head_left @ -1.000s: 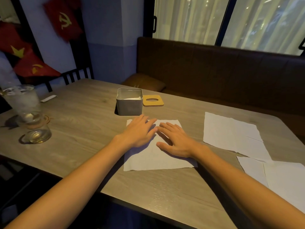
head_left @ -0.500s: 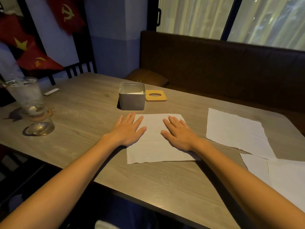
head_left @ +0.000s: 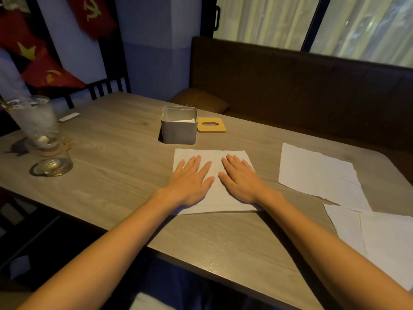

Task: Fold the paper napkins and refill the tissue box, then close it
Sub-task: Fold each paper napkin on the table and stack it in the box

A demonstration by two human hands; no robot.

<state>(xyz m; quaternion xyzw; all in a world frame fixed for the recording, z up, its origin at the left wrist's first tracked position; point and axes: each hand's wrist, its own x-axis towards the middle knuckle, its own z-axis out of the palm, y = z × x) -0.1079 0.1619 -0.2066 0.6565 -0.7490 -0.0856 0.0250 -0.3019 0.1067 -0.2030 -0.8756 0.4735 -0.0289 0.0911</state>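
A white paper napkin (head_left: 214, 198) lies flat on the wooden table (head_left: 125, 157) in front of me. My left hand (head_left: 190, 182) presses flat on its left half, fingers spread. My right hand (head_left: 241, 180) presses flat on its right half. Neither hand grips anything. Just beyond the napkin stands the grey tissue box (head_left: 178, 128), open at the top, with white tissue inside. Its yellow lid (head_left: 211, 124) with an oval hole lies on the table against the box's right side.
Loose white napkins lie at right: one sheet (head_left: 317, 173) and more overlapping sheets (head_left: 380, 238) near the table's right edge. A tall iced glass (head_left: 33, 121) and a low glass (head_left: 53, 164) stand at left. A brown bench runs behind the table.
Both hands slid apart over the napkin, then drew back toward me and closer together. The napkin stays flat in the same place. The camera moved a little.
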